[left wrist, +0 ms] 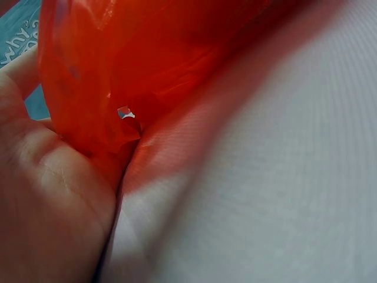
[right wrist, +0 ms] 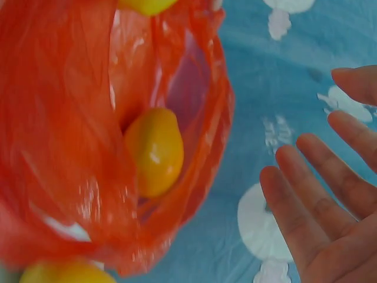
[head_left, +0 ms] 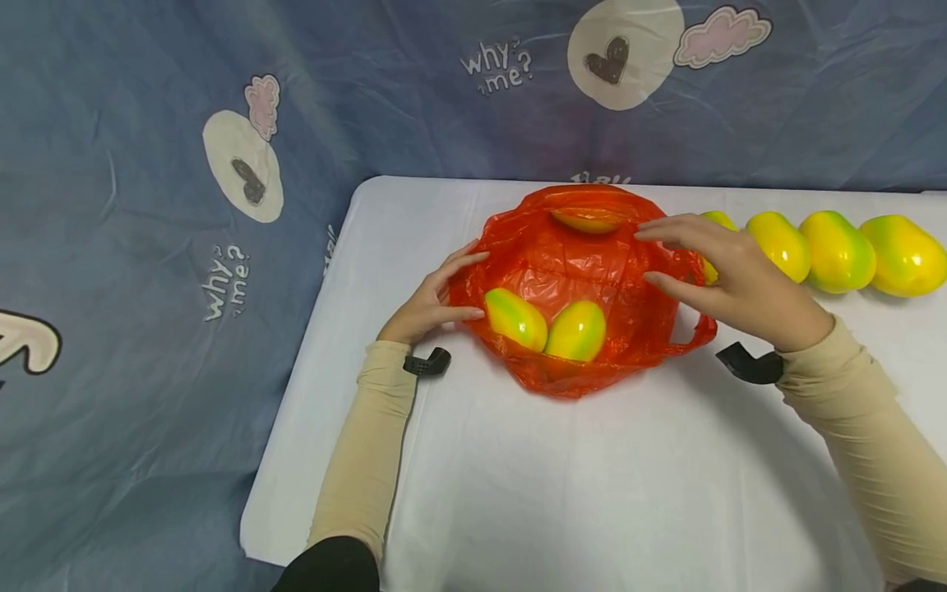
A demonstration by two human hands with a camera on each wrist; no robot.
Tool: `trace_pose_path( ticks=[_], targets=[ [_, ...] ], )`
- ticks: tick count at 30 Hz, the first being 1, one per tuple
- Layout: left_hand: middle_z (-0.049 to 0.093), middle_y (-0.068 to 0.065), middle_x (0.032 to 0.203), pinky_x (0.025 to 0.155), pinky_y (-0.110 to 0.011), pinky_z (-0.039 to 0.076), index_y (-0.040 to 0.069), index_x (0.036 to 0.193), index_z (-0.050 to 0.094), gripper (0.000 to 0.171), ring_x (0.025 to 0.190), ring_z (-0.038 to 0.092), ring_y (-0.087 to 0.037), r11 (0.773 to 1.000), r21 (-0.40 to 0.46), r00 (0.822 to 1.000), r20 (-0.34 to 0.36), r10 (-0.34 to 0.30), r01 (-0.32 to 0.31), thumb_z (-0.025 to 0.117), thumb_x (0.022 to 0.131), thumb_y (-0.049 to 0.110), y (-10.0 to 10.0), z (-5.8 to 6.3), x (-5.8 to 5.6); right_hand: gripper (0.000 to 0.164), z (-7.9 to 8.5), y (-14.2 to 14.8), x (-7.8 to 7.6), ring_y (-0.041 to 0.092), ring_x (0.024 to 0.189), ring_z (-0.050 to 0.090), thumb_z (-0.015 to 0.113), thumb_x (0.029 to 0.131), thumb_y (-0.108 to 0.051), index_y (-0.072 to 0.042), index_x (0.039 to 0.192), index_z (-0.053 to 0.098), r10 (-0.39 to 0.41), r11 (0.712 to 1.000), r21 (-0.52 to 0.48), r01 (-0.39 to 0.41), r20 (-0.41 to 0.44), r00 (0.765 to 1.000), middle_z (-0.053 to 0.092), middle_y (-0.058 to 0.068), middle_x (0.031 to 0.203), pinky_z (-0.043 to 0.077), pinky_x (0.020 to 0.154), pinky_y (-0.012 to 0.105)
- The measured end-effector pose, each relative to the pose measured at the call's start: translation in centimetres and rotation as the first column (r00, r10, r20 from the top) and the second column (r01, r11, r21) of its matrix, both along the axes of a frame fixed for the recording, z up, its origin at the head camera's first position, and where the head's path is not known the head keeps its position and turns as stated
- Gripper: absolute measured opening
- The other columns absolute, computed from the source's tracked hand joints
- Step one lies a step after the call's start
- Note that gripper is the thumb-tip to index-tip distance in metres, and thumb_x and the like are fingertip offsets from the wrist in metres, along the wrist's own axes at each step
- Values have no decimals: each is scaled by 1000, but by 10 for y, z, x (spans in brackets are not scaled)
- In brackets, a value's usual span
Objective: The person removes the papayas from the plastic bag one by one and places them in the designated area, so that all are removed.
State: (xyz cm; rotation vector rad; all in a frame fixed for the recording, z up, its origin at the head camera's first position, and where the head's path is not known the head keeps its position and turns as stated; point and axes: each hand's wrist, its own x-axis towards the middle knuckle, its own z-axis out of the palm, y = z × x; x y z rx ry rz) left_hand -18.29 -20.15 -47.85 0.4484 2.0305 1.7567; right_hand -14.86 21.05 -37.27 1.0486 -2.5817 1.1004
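Left hand [head_left: 425,302]: straight fingers touch the red bag's [head_left: 584,275] left side. Right hand [head_left: 740,279]: fingers released, extended at its right rim. Bag sits between them, three mangoes [head_left: 575,331] inside; four mangoes [head_left: 838,252] farther right.

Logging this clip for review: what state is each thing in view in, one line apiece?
Red plastic bag: open, mouth upward, crumpled.
Yellow-green mangoes: whole; three visible in the bag, four in a row on the white table, the leftmost partly hidden.
Left hand: touching the bag's left side.
Right hand: thumb and fingers apart, holding nothing, by the bag's right side.
Blue printed cloth: hanging, creased.
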Motion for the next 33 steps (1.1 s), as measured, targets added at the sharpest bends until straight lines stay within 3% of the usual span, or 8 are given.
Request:
trace_pose_path(
  ticks=[5,8,15,17,22,26,29,33],
  targets=[
    [25,21,168,121,-33,43,23,152,51,76,156,27,-9,1000,-2,1000,-15,-3,3,80,85,3,-1,-1,-1,55,-2,-15,-3,22,128,59,81,85,-2,-9,136,64,68,996,46,-70,46,997,66,7,136,34,109,2],
    [25,21,168,120,-33,43,23,152,51,76,156,28,-10,1000,2,1000,-19,-3,3,80,85,3,-1,-2,-1,51,-2,-24,-4,23,129,59,79,88,-6,-11,136,64,105,992,68,-110,72,992,66,5,136,33,111,3],
    [25,20,168,120,-33,43,23,152,51,75,156,28,-11,1000,0,1000,-14,-1,1,80,86,3,-1,-3,-1,46,-3,-44,-5,21,135,56,76,94,-20,-18,138,63,136,969,183,-167,171,976,65,0,138,47,116,45],
    [25,20,168,120,-33,43,22,152,51,76,156,28,-11,1000,4,1000,-14,-2,2,80,85,3,-1,-3,-1,46,-4,-49,-6,22,137,55,76,94,-21,-18,138,63,155,960,203,-195,197,968,65,0,139,47,116,50],
    [25,21,168,120,-34,43,23,152,51,76,156,28,-11,1000,8,1000,-15,-6,6,80,85,2,-1,-2,-1,49,-6,-61,-10,23,137,55,79,92,-25,-18,138,63,197,938,236,-254,241,950,65,-2,139,50,114,49],
    [25,22,168,121,-34,42,24,152,51,76,156,27,-10,1000,-3,1000,-23,-5,5,80,85,4,-1,-2,-1,45,-10,-70,-14,22,137,55,80,92,-25,-21,135,65,238,920,230,-317,316,919,66,-5,136,49,115,49],
    [25,21,168,121,-35,42,23,152,51,76,156,27,-10,1000,-5,1000,-24,-6,5,80,85,4,-1,-2,-1,40,-16,-76,-16,19,132,58,79,92,-23,-21,130,67,279,899,225,-375,366,888,68,-6,131,50,114,47],
    [25,21,168,122,-35,41,22,153,51,76,156,27,-10,1000,4,1000,-18,-8,9,80,85,3,-1,-2,-1,38,-22,-82,-17,16,119,63,82,89,-22,-19,125,70,303,872,254,-418,392,869,70,-5,122,56,105,41]
  ],
)
